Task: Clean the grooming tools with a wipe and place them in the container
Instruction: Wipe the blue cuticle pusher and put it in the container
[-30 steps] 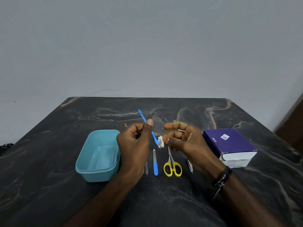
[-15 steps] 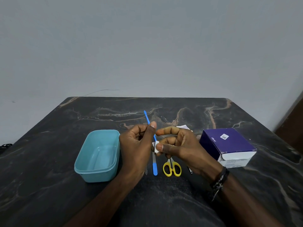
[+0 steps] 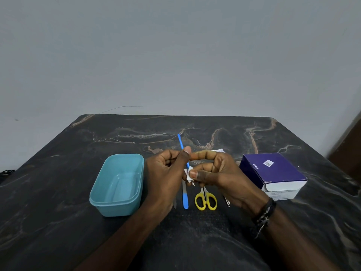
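Note:
My left hand (image 3: 166,173) pinches a thin blue stick tool (image 3: 180,142) that points up and away over the dark table. My right hand (image 3: 218,177) holds a small white wipe (image 3: 188,174) folded around the tool's lower end. The two hands touch at the middle of the table. Below them lie a blue-handled nail file (image 3: 185,199), yellow-handled scissors (image 3: 206,200), a small metal tool (image 3: 174,204) partly under my left wrist, and nail clippers (image 3: 227,202) partly under my right hand. The empty teal container (image 3: 119,184) stands just left of my left hand.
A purple and white box (image 3: 273,174) stands at the right of the marbled black table (image 3: 78,231). A torn white wrapper (image 3: 219,151) peeks out behind my right fingers. The wall rises right behind the table's far edge.
My right hand with the wipe has slid left and down along the blue tool to its lower end. The tool now stands steeper and the hands are closer together.

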Motion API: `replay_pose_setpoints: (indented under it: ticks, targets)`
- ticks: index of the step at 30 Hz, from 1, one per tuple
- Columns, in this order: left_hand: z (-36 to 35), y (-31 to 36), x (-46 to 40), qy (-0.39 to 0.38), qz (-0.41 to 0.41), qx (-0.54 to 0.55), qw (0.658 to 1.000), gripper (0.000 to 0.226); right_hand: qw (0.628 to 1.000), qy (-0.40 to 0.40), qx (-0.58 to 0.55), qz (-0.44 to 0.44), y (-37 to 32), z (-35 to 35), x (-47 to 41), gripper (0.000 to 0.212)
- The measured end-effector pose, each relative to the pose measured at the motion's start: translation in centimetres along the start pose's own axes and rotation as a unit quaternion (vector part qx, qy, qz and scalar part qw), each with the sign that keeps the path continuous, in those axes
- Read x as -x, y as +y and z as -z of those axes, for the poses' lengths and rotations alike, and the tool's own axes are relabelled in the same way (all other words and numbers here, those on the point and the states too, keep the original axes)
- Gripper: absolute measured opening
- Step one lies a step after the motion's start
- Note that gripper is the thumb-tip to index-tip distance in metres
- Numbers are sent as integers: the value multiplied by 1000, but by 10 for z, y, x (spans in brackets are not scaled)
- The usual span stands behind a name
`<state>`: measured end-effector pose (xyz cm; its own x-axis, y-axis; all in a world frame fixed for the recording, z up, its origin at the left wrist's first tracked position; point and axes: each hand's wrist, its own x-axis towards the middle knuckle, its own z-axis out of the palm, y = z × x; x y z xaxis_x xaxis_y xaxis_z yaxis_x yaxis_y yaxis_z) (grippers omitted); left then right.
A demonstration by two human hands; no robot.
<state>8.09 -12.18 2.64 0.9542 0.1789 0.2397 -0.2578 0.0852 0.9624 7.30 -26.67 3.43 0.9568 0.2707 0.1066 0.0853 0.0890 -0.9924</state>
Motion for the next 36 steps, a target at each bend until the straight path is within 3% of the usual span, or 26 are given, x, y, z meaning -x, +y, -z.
replay_pose_setpoints:
  ticks: [4, 10, 18, 25, 32, 36]
  targets:
    - [0, 0, 2, -4, -11, -11, 1000, 22, 999, -25, 10, -18, 2, 0, 1, 49]
    - [-4, -1, 6, -38, 6, 19, 999, 21, 1000, 26, -3, -4, 0, 2, -2, 49]
    - [-2, 0, 4, -29, -22, 4, 999, 27, 998, -46, 7, -33, 2, 2, 1, 46]
    - [-3, -4, 3, -37, -5, 13, 999, 22, 999, 38, -27, -10, 1, 2, -3, 51]
    - [1, -6, 1, -12, -24, -22, 999, 22, 998, -41, 25, -37, 0, 0, 1, 46]
    - [-1, -6, 2, -13, -18, -5, 1000, 23, 1000, 0, 12, -27, -1, 1, 0, 53]
